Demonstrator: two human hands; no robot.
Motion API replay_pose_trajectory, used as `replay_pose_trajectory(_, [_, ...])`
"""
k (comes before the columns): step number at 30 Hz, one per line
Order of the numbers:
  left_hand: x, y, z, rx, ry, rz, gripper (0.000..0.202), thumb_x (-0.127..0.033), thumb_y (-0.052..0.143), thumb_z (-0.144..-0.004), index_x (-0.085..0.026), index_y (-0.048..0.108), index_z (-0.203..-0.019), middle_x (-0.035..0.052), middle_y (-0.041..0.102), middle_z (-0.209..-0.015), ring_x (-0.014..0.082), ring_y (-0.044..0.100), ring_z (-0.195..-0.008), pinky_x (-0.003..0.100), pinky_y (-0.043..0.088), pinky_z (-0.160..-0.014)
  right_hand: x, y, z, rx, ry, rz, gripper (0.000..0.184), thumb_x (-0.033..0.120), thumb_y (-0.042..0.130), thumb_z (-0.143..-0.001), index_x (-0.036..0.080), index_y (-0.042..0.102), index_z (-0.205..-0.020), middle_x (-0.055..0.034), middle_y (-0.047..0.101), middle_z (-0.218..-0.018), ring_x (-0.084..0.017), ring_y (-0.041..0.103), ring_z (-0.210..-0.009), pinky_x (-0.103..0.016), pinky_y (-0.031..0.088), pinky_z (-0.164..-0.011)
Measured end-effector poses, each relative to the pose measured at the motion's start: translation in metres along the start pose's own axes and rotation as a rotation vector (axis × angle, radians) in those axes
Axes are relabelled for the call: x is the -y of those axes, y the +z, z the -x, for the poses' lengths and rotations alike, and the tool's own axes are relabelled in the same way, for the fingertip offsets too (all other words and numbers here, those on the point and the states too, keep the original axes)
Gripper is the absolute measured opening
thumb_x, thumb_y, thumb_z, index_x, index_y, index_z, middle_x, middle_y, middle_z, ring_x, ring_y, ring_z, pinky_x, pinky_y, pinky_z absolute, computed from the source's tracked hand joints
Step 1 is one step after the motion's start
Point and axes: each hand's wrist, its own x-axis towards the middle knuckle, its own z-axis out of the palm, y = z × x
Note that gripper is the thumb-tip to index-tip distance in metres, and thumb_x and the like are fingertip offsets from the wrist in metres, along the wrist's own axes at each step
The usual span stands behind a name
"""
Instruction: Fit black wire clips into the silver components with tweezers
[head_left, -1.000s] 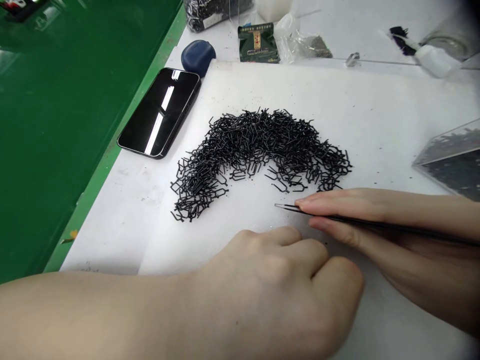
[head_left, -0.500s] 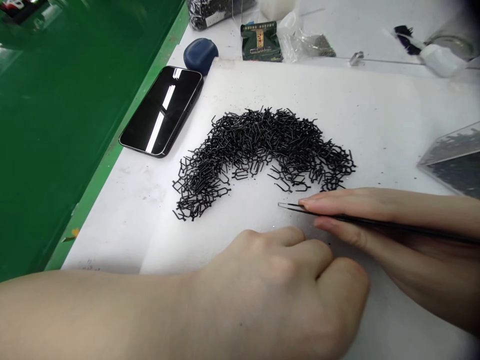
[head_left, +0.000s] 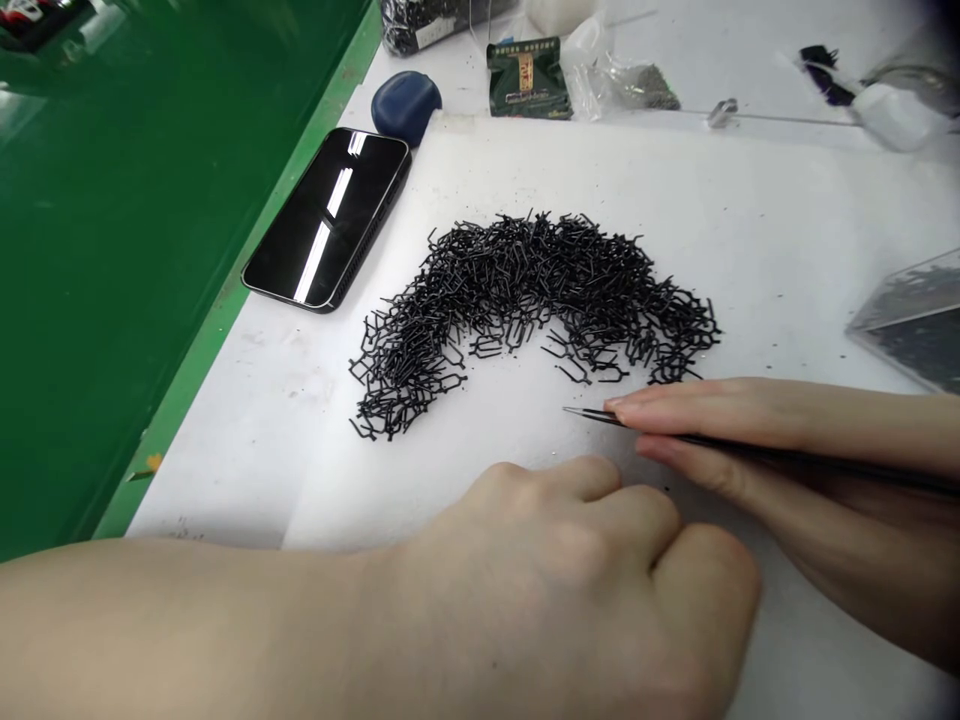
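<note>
My right hand (head_left: 750,440) comes in from the right and pinches black tweezers (head_left: 592,414) between thumb and fingers. Their thin tips lie close together, pointing left over the white work surface; no part shows between them. Across the foreground reaches my left hand (head_left: 577,580), curled closed with its back to me. Its fingertips are hidden, so what it holds, if anything, I cannot tell. Beyond both hands lies an arched pile of small black forked pieces (head_left: 525,265), with a few separate ones along its inner edge. Neither hand touches the pile.
A black phone (head_left: 328,220) and a dark blue rounded case (head_left: 406,107) lie at the left. At the back are a green packet (head_left: 529,80) and clear plastic bags (head_left: 626,80). A clear container (head_left: 911,315) with dark contents stands at the right. Green floor (head_left: 150,230) shows beyond the table edge.
The tweezers' tips, slightly apart before, have come together. My left hand has shifted a little to the right. The pile looks unchanged, and the whole view has moved slightly.
</note>
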Motion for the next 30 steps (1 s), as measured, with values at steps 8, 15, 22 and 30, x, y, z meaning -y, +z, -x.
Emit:
replay_pose_trajectory(8, [0.001,-0.008,-0.001,0.021,0.063,0.023,0.037,-0.012,0.059,-0.120,-0.021,0.065,-0.084,0.0037,0.076,-0.090,0.0168,0.060,-0.070,0.034,0.055,-0.055,-0.002,-0.004,0.001,-0.043,-0.022,0.014,0.019,0.031,0.089,-0.103,0.047,0.097,-0.111,0.0128,0.097,-0.121,-0.023,0.097,-0.106,-0.025,0.080,-0.097])
replay_pose_trajectory(15, [-0.003,-0.019,-0.012,0.106,0.089,0.025,0.033,-0.015,0.086,-0.107,-0.021,0.071,-0.077,-0.0043,0.069,-0.071,0.0132,0.051,-0.057,0.033,0.046,-0.043,0.000,-0.004,0.003,0.008,0.014,-0.057,0.026,0.026,0.086,-0.104,0.049,0.094,-0.111,0.0147,0.096,-0.120,-0.022,0.097,-0.108,-0.027,0.081,-0.096])
replay_pose_trajectory(22, [-0.005,-0.015,-0.018,0.197,0.040,0.015,0.045,-0.029,0.091,-0.107,-0.022,0.065,-0.071,-0.0045,0.066,-0.066,0.0132,0.051,-0.055,0.033,0.044,-0.040,0.000,-0.010,0.003,0.065,-0.036,-0.002,0.034,0.024,0.083,-0.105,0.053,0.094,-0.116,0.0170,0.095,-0.124,-0.022,0.096,-0.111,-0.031,0.080,-0.103])
replay_pose_trajectory(30, [-0.005,-0.005,0.005,-0.031,0.108,-0.022,0.018,-0.018,0.081,-0.110,-0.019,0.073,-0.095,-0.0034,0.070,-0.078,0.0154,0.058,-0.065,0.034,0.050,-0.047,-0.004,-0.008,0.003,0.051,-0.018,-0.007,0.030,0.025,0.084,-0.105,0.051,0.095,-0.112,0.0140,0.096,-0.122,-0.025,0.096,-0.109,-0.034,0.082,-0.099])
